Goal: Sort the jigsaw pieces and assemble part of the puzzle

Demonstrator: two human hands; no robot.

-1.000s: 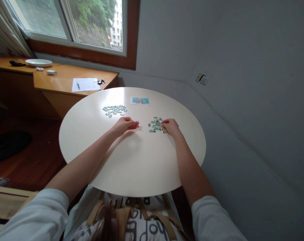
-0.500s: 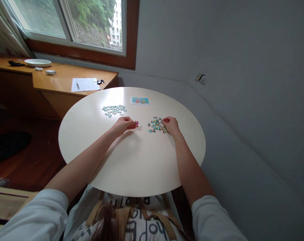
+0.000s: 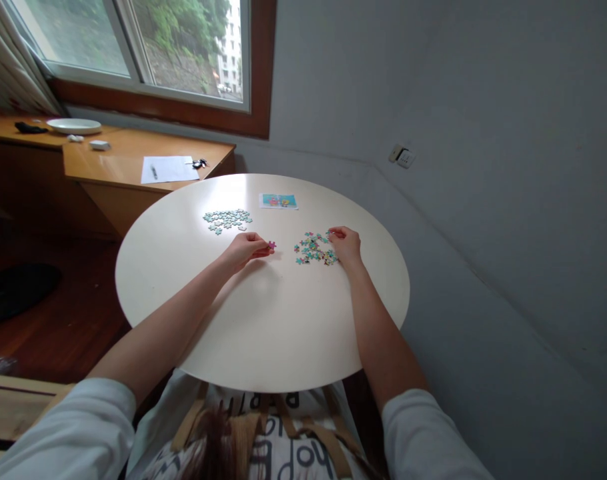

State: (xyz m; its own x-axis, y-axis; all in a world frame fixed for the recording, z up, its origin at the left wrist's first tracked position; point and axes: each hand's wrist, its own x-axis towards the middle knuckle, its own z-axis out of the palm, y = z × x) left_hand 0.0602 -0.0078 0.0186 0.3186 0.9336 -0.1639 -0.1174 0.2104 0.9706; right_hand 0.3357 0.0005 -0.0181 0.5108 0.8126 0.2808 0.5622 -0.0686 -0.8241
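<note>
Pinched in the fingertips of my left hand [image 3: 251, 248] is a small magenta jigsaw piece [image 3: 272, 245], held just above the round white table [image 3: 263, 333]. My right hand [image 3: 347, 245] is at the right edge of a loose pile of multicoloured jigsaw pieces [image 3: 311, 248]. Its fingers are bent together at the far right side of that pile; whether they grip a piece is too small to make out. Farther left lies a second group of pale teal jigsaw pieces [image 3: 227, 220]. A small picture card [image 3: 278, 201] with a blue background rests at the table's far side.
Beyond the table on the left, a wooden desk [image 3: 123, 143] carries a white plate [image 3: 74, 126], a sheet of paper [image 3: 168, 169] with a pen, and keys [image 3: 199, 163]. A wall with a socket [image 3: 405, 157] stands to the right. A window is behind the desk.
My right hand has shifted slightly right and away from me along the pile, uncovering some pieces and changing their spread. My left hand still holds the magenta piece in nearly the same place.
</note>
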